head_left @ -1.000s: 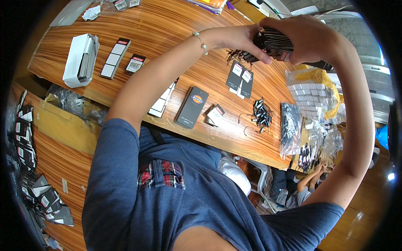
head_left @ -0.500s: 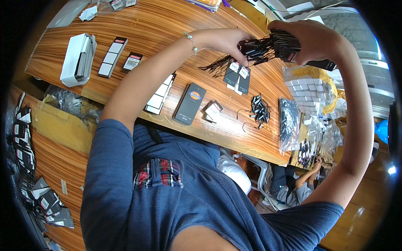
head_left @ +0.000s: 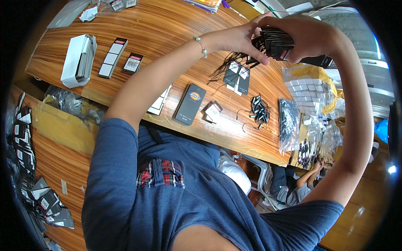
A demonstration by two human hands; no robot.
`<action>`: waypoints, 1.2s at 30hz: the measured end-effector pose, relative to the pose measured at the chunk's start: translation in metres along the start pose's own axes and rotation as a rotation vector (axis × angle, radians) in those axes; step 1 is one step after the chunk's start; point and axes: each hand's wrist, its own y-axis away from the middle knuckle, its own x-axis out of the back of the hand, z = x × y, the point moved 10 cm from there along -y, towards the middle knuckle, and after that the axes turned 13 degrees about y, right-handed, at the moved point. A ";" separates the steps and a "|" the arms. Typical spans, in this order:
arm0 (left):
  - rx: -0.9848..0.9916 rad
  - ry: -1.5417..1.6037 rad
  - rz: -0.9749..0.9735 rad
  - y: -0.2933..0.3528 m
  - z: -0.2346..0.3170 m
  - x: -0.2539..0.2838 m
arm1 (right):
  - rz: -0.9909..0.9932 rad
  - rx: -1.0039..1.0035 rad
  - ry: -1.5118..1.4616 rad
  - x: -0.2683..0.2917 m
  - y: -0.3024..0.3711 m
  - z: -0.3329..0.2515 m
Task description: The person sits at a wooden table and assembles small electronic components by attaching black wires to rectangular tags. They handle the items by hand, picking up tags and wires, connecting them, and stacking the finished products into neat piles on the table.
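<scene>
Near the surface's (head_left: 167,25) far edge, the left hand (head_left: 241,39) is back at the hang-tag stack (head_left: 276,38) the right hand (head_left: 315,35) pinches, apparently regathering its cords (head_left: 238,56), its own grip unclear.

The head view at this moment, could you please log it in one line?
left hand: around dark cords | right hand: holding black tag stack | on table: black cord pile
</scene>
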 end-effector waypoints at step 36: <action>0.537 -0.017 -0.284 0.046 -0.038 -0.006 | -0.220 -0.016 -0.462 -0.029 0.005 0.002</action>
